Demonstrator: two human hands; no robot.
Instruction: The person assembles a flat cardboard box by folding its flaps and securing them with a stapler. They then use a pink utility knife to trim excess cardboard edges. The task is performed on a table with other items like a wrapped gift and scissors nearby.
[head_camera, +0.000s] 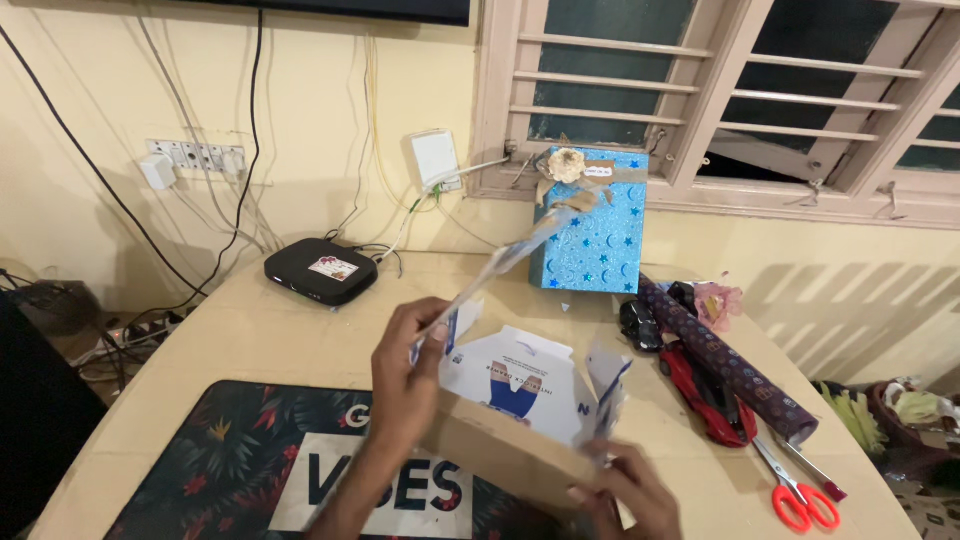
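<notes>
My left hand (405, 385) grips the left side of an unfolded cardboard package (520, 400), brown outside and white with blue print inside. Its long top flap sticks up and away, blurred. My right hand (630, 490) holds the package's lower right corner near the table's front edge. The package is tilted above a dark floral desk mat (230, 460).
A blue glittery gift box (592, 225) with a paper flower stands against the wall. Right of the package lie a dark rolled wrapping paper (730, 365), a red toy car (708, 395), a black toy car (638, 325) and red-handled scissors (800, 490). A black set-top box (320, 270) sits at back left.
</notes>
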